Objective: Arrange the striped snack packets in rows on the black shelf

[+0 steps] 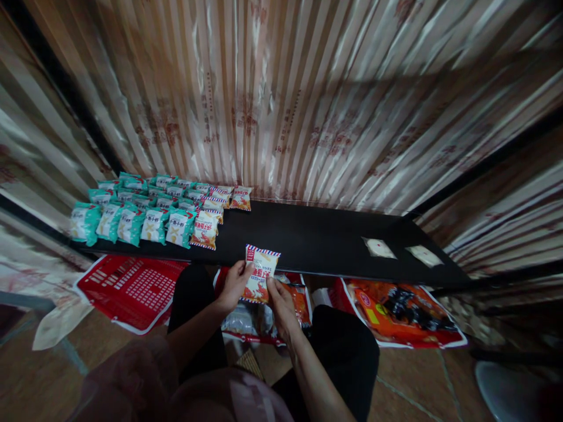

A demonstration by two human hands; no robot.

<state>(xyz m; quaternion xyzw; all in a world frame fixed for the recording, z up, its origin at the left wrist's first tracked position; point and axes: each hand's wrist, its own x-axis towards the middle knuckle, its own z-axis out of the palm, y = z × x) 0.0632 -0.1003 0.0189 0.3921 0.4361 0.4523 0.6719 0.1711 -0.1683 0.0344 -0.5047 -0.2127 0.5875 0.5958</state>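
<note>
A white, red and orange snack packet [260,275] with striped ends is held upright between my two hands, in front of the black shelf's near edge. My left hand [235,285] pinches its left side, and my right hand [281,302] grips its lower right side. On the left part of the shelf [308,234] stand rows of teal and white packets [131,224]. Beside them, on their right, are several striped packets like the held one [205,227], with one [241,198] at the back edge.
Two flat white packets [379,248] [424,256] lie on the shelf's right end. Below the shelf are a red basket [132,290] at left, a filled basket [237,338] between my knees and another [444,344] with orange packages at right. A striped curtain [272,99] hangs behind.
</note>
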